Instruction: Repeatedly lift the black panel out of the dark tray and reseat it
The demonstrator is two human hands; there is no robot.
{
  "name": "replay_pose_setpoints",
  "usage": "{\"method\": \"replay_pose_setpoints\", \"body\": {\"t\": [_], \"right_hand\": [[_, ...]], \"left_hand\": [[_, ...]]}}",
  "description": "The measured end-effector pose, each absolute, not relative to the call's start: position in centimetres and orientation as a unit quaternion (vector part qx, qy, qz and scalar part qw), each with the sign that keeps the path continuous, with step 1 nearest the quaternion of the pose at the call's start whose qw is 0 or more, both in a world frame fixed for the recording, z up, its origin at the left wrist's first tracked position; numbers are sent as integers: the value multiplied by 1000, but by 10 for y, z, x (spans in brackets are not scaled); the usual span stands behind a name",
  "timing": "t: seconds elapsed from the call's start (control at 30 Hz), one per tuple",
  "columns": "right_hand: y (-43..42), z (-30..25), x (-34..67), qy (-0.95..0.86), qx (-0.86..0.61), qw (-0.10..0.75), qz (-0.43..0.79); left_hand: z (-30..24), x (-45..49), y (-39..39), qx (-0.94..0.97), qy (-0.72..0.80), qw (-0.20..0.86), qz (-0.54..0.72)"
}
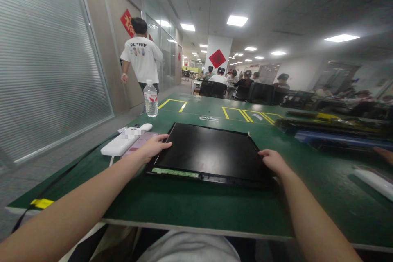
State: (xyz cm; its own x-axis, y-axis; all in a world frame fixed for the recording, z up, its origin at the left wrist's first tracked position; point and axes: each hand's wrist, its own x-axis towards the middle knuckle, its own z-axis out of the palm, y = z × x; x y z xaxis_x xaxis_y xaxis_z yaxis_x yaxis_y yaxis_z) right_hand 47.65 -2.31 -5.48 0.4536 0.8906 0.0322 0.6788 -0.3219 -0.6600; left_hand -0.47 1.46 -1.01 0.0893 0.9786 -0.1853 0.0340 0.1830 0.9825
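Note:
A flat black panel (211, 151) lies on the green table (190, 208) in front of me, with a strip of green circuit board along its near edge. My left hand (153, 146) rests on the panel's left edge, fingers stretched toward it. My right hand (274, 161) curls over the panel's near right corner, gripping the edge.
A white power bank (123, 142) and a phone (141, 141) lie left of the panel, a water bottle (150, 98) stands behind them. Long dark parts (334, 129) fill the right side. A person in a white shirt (141, 57) walks away at left; several people sit at the back.

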Motion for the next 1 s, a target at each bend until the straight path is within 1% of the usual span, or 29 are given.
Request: {"method": "replay_pose_setpoints", "body": {"t": [0.2, 0.33, 0.47, 0.63, 0.73, 0.87, 1.0], "right_hand": [[-21, -59, 479, -492, -795, 310, 173], [-20, -60, 480, -488, -799, 303, 180], [-18, -63, 482, -481, -801, 300, 191], [-20, -61, 481, -485, -794, 317, 184], [-22, -55, 476, -494, -793, 319, 160], [-25, -48, 471, -474, -798, 345, 142], [-28, -45, 466, -445, -795, 374, 176]], "left_hand": [[-11, -4, 16, 470, 518, 571, 430], [-9, -3, 14, 463, 476, 594, 454], [-4, -4, 12, 472, 451, 590, 476], [5, -2, 5, 495, 417, 592, 480], [9, 1, 1, 498, 393, 592, 498], [11, 4, -2, 523, 346, 588, 512], [13, 6, -5, 545, 327, 565, 526]]}}
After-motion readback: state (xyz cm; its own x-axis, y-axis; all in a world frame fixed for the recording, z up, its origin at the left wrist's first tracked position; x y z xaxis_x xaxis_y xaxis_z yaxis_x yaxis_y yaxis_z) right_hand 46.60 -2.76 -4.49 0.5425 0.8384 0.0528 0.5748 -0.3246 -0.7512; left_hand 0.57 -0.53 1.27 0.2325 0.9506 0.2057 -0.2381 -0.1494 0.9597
